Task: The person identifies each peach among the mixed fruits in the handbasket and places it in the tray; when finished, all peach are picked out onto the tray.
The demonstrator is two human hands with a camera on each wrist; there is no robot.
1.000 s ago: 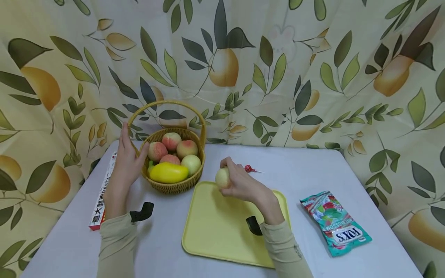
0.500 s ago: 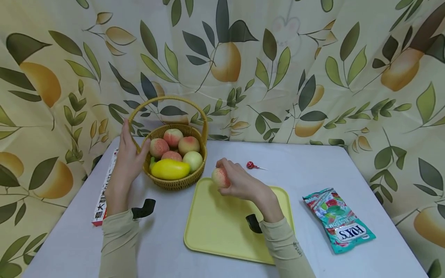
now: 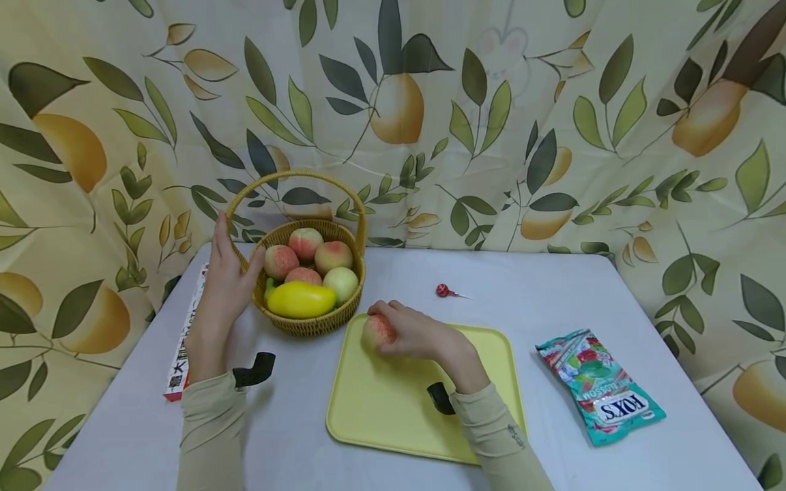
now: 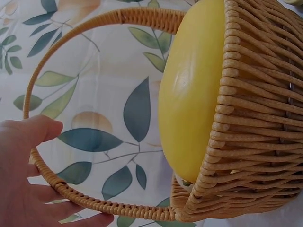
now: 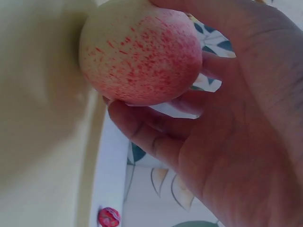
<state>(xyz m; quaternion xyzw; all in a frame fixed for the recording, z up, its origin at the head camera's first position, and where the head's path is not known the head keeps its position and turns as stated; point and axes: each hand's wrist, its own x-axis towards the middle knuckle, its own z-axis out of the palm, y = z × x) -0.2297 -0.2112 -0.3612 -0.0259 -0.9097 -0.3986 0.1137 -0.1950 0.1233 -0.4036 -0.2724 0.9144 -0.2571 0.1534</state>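
A peach (image 3: 381,330), pale with red speckling, is gripped by my right hand (image 3: 420,334) low over the far left corner of the yellow tray (image 3: 405,416). The right wrist view shows thumb and fingers around the peach (image 5: 142,54), which sits close against the tray surface. My left hand (image 3: 226,290) rests with fairly straight fingers against the left side of the wicker basket (image 3: 307,329). In the left wrist view the basket handle (image 4: 120,16) runs between its thumb and fingers. Inside the basket are several peaches (image 3: 333,257), a pale green round fruit (image 3: 340,285) and a yellow papaya-like fruit (image 3: 301,301).
A red lollipop (image 3: 443,290) lies behind the tray. To the right is a teal FOX'S candy bag (image 3: 598,389). A long, narrow white and red box (image 3: 179,365) lies left of the left forearm. A leaf-and-fruit patterned curtain (image 3: 393,170) hangs behind the table.
My right hand has lowered the peach toward the tray's far left corner, turning it so its red side shows. The left hand stays at the basket; the head view has shifted slightly.
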